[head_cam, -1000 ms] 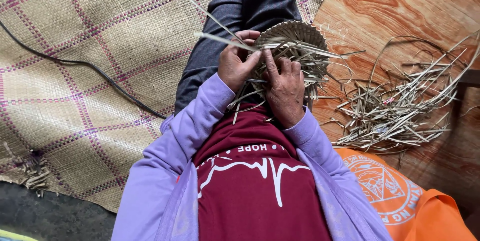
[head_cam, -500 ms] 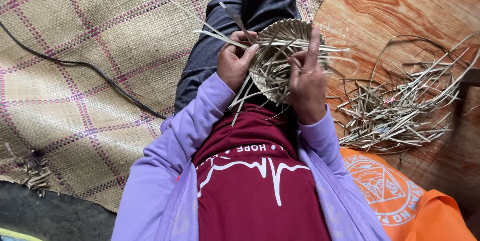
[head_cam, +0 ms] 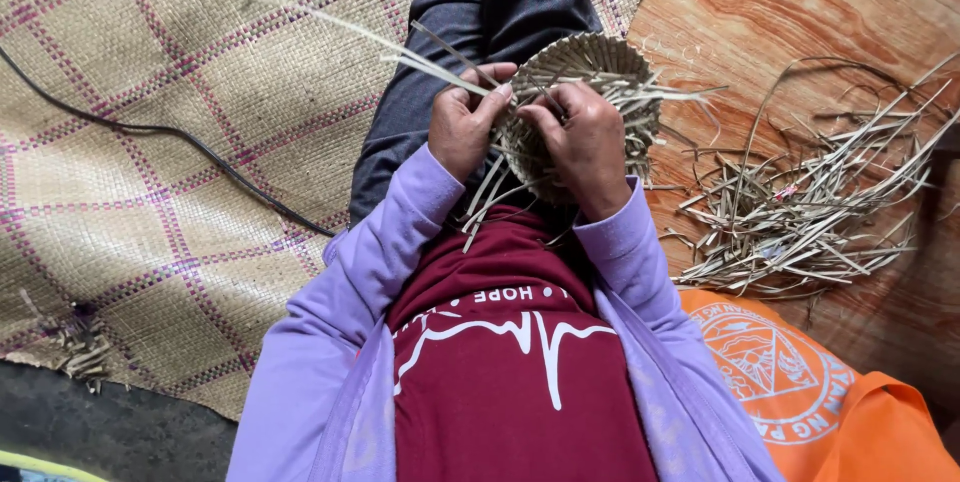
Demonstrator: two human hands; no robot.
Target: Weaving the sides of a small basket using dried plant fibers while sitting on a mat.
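An orange bag (head_cam: pixel 850 422) with a round printed emblem lies below the right hand (head_cam: pixel 585 142). Both hands, left hand (head_cam: pixel 462 127) included, close on pale strips of the small round woven basket (head_cam: pixel 585 82) between them, loose ends splaying outward.

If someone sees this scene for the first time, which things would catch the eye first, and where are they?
At the centre, the left hand and the right hand grip a small round half-woven basket on the lap, with loose strips sticking out. To the right, a pile of straw strips lies on the wooden floor. To the left spreads a checked woven mat crossed by a dark cable.
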